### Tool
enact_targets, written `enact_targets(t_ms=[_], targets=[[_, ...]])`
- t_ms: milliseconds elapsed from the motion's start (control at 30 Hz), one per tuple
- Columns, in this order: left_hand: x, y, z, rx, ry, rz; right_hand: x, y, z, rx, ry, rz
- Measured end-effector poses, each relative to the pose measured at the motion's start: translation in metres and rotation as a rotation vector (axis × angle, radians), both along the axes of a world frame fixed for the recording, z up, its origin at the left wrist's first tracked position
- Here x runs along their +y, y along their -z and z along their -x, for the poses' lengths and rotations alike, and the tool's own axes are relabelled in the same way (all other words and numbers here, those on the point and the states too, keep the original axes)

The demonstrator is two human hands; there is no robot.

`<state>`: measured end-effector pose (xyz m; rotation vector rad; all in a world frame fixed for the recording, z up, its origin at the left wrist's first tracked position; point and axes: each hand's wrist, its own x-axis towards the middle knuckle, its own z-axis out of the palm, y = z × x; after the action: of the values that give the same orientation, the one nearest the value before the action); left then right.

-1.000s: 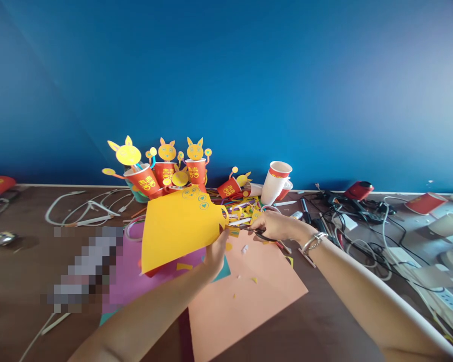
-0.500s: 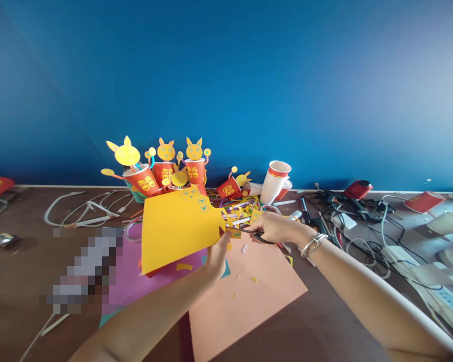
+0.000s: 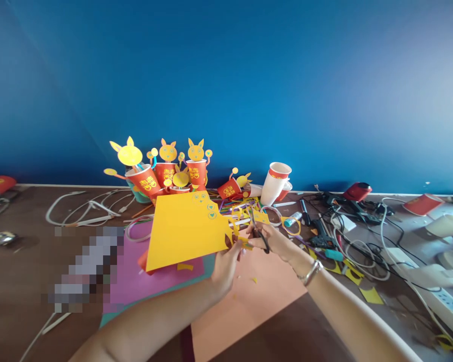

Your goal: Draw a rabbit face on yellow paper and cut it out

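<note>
My left hand point(image 3: 226, 261) is closed on the lower right corner of a yellow paper sheet point(image 3: 186, 226). The sheet bears small drawn circles and a face near its top right, and its right edge is cut ragged. Scissors point(image 3: 265, 242) are in my closed right hand point(image 3: 275, 242), their blades pointing up and away from me. A small yellow paper piece point(image 3: 245, 243) lies between the fingertips of both hands; which hand grips it I cannot tell. Under my hands is a peach paper sheet point(image 3: 249, 306) with a few scraps.
Red paper cups point(image 3: 141, 181) with yellow animal faces stand by the blue wall. A white cup stack point(image 3: 274, 186) leans at the back. Pens and scraps lie behind my hands. On the right are a glue gun point(image 3: 322, 235), cables and a power strip point(image 3: 443, 296); purple paper point(image 3: 126, 281) lies left.
The scissors have swung from pointing left at the sheet to pointing up, clear of its edge. My left hand and the sheet have shifted slightly right. My right fingers now reach the small piece.
</note>
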<state>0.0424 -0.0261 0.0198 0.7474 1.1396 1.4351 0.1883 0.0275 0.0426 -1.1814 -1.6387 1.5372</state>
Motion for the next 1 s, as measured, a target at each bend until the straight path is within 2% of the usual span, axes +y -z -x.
enact_targets(t_ms=[133,200,267,333,433,500,567,600,633,667,767,800,833,900,1000], targets=[[-0.001,0.002,0.001,-0.022,0.082,0.074,-0.004,-0.001,0.010,0.114,-0.022,-0.039],[-0.001,0.006,0.000,-0.037,0.217,0.160,-0.003,-0.004,0.006,0.146,0.020,-0.041],[-0.001,0.009,-0.001,-0.026,0.404,0.208,-0.003,-0.006,0.004,0.187,0.130,-0.045],[-0.001,0.008,0.000,0.008,0.610,0.189,-0.004,-0.004,0.006,0.241,0.248,-0.043],[-0.002,-0.002,0.006,0.044,0.825,0.118,-0.007,0.001,0.017,0.318,0.358,-0.032],[-0.004,-0.013,0.011,-0.025,0.978,0.054,-0.008,0.004,0.026,0.348,0.408,-0.039],[-0.010,-0.023,0.015,-0.141,1.312,0.051,-0.009,0.006,0.033,0.379,0.446,-0.076],[-0.013,-0.027,0.016,-0.173,1.406,0.043,-0.009,0.007,0.035,0.392,0.458,-0.099],[-0.016,-0.029,0.015,-0.172,1.368,0.005,-0.009,0.008,0.036,0.406,0.472,-0.123],[-0.017,-0.029,0.013,-0.146,1.198,-0.036,-0.010,0.009,0.037,0.420,0.493,-0.148],[-0.014,-0.023,0.006,-0.059,0.486,-0.105,-0.011,0.018,0.039,0.451,0.556,-0.196],[-0.009,-0.019,0.005,-0.045,0.273,-0.092,-0.012,0.022,0.040,0.461,0.566,-0.211],[-0.003,-0.014,0.004,-0.046,0.127,-0.092,-0.013,0.026,0.040,0.468,0.565,-0.229],[0.008,-0.006,0.004,-0.046,0.042,-0.068,-0.014,0.033,0.042,0.459,0.548,-0.269],[0.021,0.004,0.009,-0.006,0.111,-0.022,-0.016,0.038,0.042,0.416,0.543,-0.329]])
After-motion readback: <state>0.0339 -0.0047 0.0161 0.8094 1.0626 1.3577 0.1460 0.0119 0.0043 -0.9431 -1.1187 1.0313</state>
